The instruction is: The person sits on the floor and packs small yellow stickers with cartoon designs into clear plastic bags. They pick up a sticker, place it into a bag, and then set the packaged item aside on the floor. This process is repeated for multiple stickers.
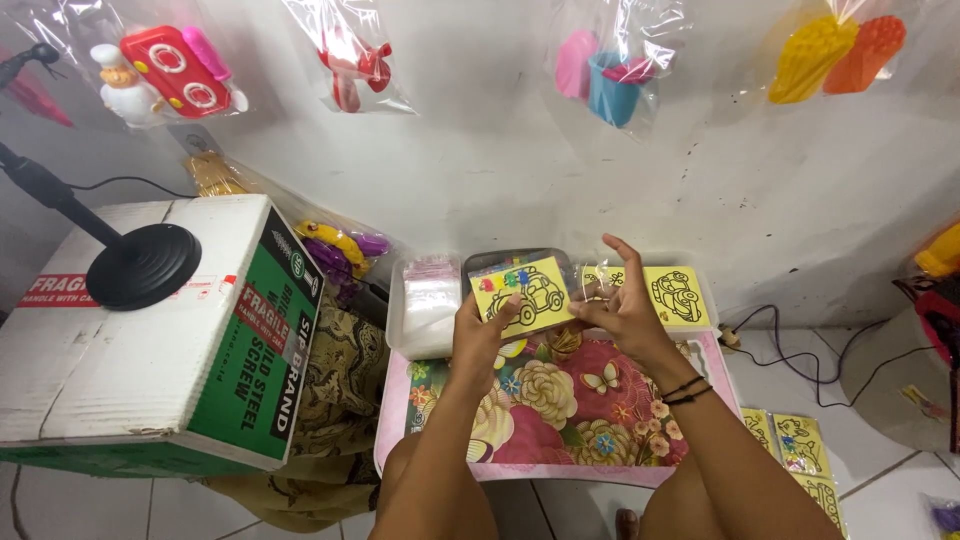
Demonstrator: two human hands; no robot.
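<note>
My left hand [482, 332] grips the lower left corner of a small yellow card [523, 293] printed with a car outline. The card sits in a clear plastic sleeve with coloured bits along its top. My right hand [622, 305] pinches the sleeve's right edge, fingers spread upward. Both hands hold it above a low table with a floral top [560, 420]. Behind them stands a clear tray [425, 305] holding small plastic bags, and more yellow car cards [678, 295] lie to its right.
A large white and green cardboard box [150, 345] stands at left with a black round stand base [143, 265] on it. Bagged toys [175, 70] hang on the wall. More yellow cards [795, 445] lie on the tiled floor at right, near cables [790, 345].
</note>
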